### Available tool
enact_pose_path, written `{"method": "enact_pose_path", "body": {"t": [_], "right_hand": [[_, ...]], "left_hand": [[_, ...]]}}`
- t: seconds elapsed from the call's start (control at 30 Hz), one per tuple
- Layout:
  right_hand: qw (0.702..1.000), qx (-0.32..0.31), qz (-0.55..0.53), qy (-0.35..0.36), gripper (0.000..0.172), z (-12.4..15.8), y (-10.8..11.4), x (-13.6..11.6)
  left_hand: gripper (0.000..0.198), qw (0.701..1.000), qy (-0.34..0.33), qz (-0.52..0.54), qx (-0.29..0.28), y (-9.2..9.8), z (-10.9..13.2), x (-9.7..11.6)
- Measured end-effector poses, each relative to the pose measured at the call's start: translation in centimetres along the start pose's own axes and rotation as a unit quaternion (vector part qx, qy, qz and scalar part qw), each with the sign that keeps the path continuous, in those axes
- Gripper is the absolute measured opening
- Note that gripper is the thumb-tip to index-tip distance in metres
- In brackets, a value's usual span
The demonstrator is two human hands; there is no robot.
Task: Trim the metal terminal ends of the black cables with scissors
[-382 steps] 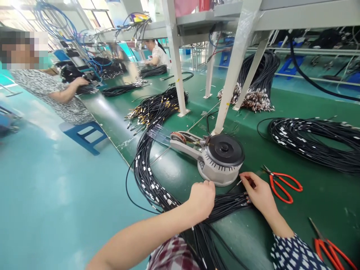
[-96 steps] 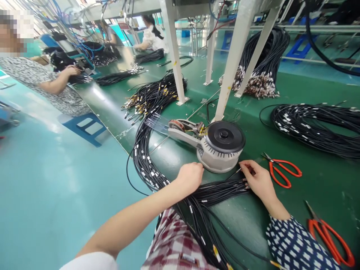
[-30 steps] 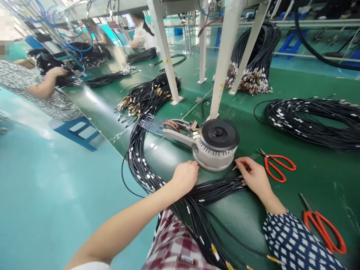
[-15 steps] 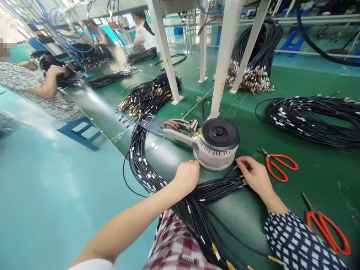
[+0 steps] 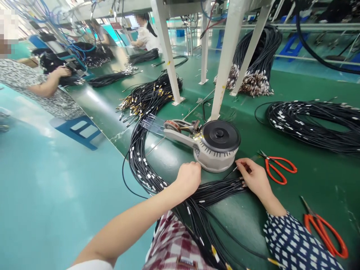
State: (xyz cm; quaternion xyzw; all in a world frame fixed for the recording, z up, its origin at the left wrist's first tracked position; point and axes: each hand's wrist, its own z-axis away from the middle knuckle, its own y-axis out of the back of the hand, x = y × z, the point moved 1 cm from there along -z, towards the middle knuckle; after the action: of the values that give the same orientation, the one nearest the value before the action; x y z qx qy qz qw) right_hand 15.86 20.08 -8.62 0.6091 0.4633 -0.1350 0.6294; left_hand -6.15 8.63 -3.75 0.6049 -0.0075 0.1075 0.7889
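My left hand (image 5: 189,179) is closed in a fist over the near bundle of black cables (image 5: 219,189), beside the base of a round grey device (image 5: 216,159) with a black disc on top. What its fingers grip is hidden. My right hand (image 5: 253,175) pinches the thin end of a single black cable (image 5: 231,173) between thumb and fingertips, just right of the device. Below that hand lie the bundle's metal-tipped ends. A side arm (image 5: 180,137) with a small brown roll reaches left from the device.
Two red-handled pliers (image 5: 281,165) (image 5: 326,228) lie at right. A cable coil (image 5: 312,120) rests behind them. White table legs (image 5: 225,63) stand beyond the device, near more cable bundles (image 5: 157,93). A co-worker's hand (image 5: 62,71) handles cables at far left, above a blue stool (image 5: 81,131).
The view has shifted slightly. Both my hands stay in nearly the same place, and the right keeps its pinch on the cable end. The co-worker's arm at left moved a little.
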Motion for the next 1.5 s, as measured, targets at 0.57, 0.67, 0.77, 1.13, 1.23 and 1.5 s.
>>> {"method": "enact_pose_path", "body": {"t": [0.57,0.67,0.77,1.13,1.23,1.5], "right_hand": [[1.0,-0.004,-0.001,-0.008,0.027,-0.1,0.0,0.1],[1.0,-0.004,-0.002,-0.005,0.028,-0.1,0.0,0.0],[1.0,-0.001,0.0,-0.001,0.028,0.0,0.1,0.0],[1.0,0.001,0.007,0.006,0.029,0.0,-0.1,0.3],[1.0,0.001,0.006,0.006,0.029,0.0,0.0,0.4],[1.0,-0.004,0.005,-0.002,0.026,0.0,-0.1,0.3]], "left_hand": [[0.023,0.999,-0.037,-0.002,-0.013,-0.5,0.1,1.9],[0.023,0.999,-0.032,0.002,-0.012,-0.3,0.1,1.8],[0.027,1.0,-0.011,-0.003,-0.003,0.1,0.2,0.5],[0.024,1.0,-0.03,0.0,-0.005,-0.4,0.2,0.8],[0.03,1.0,-0.003,-0.008,0.009,-0.1,0.1,-0.9],[0.027,1.0,-0.028,-0.005,0.004,-0.8,0.4,2.2]]}}
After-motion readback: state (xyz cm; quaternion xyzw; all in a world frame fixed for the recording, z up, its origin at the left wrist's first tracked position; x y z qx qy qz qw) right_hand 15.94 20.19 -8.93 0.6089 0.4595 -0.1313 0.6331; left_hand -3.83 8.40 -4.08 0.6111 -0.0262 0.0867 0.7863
